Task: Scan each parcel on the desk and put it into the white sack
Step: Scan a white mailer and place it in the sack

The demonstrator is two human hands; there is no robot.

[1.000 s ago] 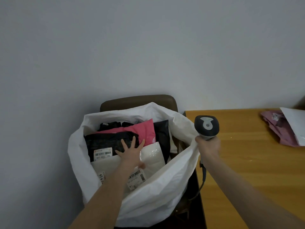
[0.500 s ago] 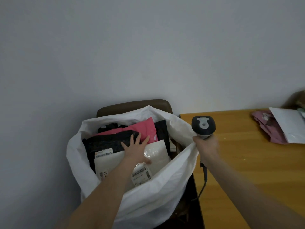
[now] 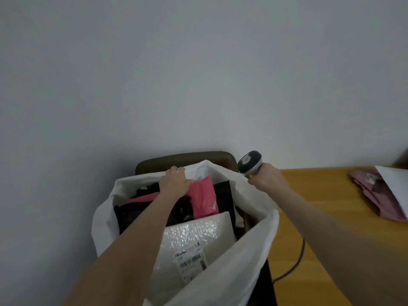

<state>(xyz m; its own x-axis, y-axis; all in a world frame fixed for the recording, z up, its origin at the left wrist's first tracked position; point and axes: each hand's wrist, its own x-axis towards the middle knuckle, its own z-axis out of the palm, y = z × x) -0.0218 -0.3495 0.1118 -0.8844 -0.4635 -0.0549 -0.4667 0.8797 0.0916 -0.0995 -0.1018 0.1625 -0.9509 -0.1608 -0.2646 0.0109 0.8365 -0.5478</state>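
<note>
The white sack (image 3: 238, 268) stands open on a brown chair, left of the desk. Inside lie a shiny white parcel (image 3: 198, 237) with a barcode label, a pink parcel (image 3: 204, 199) and black parcels (image 3: 130, 215). My left hand (image 3: 174, 183) grips the sack's far rim, fingers curled over the edge. My right hand (image 3: 266, 178) holds a grey barcode scanner (image 3: 250, 161) above the sack's right rim, its cable hanging down. On the desk's far right lie a pink parcel (image 3: 375, 195) and a white parcel (image 3: 395, 184) on top of it.
The wooden desk (image 3: 320, 217) runs along the right side. The brown chair back (image 3: 187, 159) shows behind the sack, against a plain grey wall. The scanner's black cable (image 3: 295, 263) trails over the desk's left edge.
My left hand left the white parcel inside the sack and moved up to grasp the sack's far rim. My right hand with the scanner rose slightly and tilted.
</note>
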